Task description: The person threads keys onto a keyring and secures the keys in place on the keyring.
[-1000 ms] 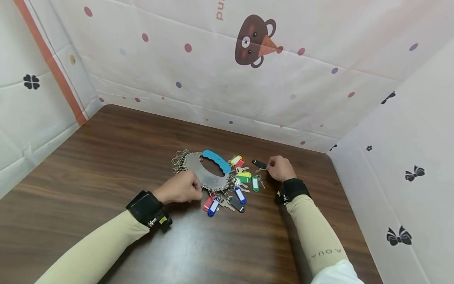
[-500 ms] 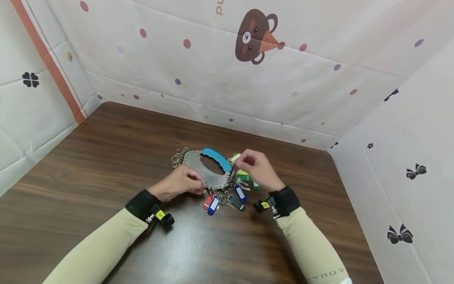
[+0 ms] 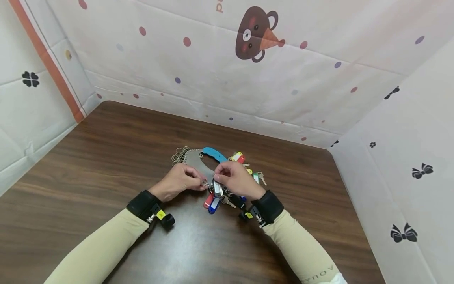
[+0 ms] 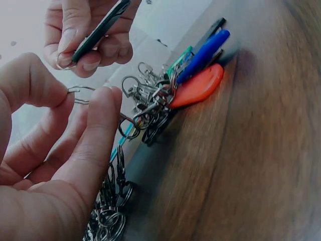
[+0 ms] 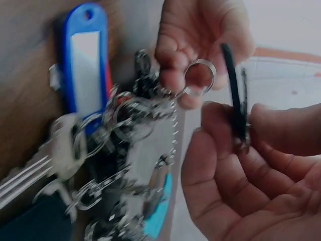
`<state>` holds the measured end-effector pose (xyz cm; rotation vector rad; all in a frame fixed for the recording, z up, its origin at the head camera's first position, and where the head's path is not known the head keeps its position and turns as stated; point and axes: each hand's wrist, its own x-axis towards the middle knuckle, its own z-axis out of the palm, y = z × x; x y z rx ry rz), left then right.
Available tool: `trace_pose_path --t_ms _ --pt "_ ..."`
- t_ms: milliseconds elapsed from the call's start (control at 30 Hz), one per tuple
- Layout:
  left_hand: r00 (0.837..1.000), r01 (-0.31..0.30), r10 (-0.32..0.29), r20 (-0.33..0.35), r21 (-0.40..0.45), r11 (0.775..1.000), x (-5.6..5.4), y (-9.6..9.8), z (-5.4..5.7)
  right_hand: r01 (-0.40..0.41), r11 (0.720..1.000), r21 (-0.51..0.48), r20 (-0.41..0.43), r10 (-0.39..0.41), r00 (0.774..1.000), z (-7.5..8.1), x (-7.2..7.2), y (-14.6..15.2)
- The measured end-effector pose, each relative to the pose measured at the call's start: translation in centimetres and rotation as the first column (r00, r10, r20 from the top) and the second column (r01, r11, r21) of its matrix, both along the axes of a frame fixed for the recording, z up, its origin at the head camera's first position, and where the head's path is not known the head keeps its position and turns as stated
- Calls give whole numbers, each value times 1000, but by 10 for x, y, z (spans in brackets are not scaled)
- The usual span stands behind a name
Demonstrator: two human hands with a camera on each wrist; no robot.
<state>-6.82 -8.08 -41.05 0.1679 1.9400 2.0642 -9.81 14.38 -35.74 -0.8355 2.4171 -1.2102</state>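
Observation:
My left hand (image 3: 177, 182) pinches a metal split ring (image 4: 83, 89) between thumb and fingers, at the near edge of a grey curved metal plate (image 3: 193, 158) with a blue handle (image 3: 214, 153). Close by, my right hand (image 3: 237, 179) pinches a black key tag (image 5: 233, 95) by its ring end. A thin metal piece, seemingly a key (image 5: 245, 85), hangs beside that tag. In the wrist views the tag and the split ring are near each other but apart. The right hand covers part of the plate and its tags.
Red (image 3: 208, 202) and blue (image 3: 214, 205) key tags with keys hang at the plate's near edge. A yellow tag (image 3: 235, 156) and a green tag (image 3: 256, 178) lie on the right. Bare rings (image 3: 180, 155) cluster at the left. Patterned cloth walls border the wooden table (image 3: 134, 138).
My right hand has picked up the black key tag from the table's right and carried it left to my left hand. The left hand has stayed at the plate's edge and now pinches a ring.

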Motion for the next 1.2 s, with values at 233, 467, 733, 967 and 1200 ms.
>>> trace_pose_path --t_ms 233,467,733,967,1200 --pt "998 -47 42 46 109 993 0 3 -1 4 999 53 137 -11 991 0 1 -11" --pt "986 -90 60 157 194 977 1 7 1 -8 996 92 176 -8 984 -4 1 -14" --pt "985 -69 47 163 131 989 0 1 3 -11 995 104 166 -7 986 -5 3 -13" --pt "991 -64 53 125 80 995 0 -1 7 -47 994 97 142 33 989 -3 6 -11" --pt "995 -30 18 97 124 992 1 -1 4 -56 995 78 142 45 989 -1 7 -9"
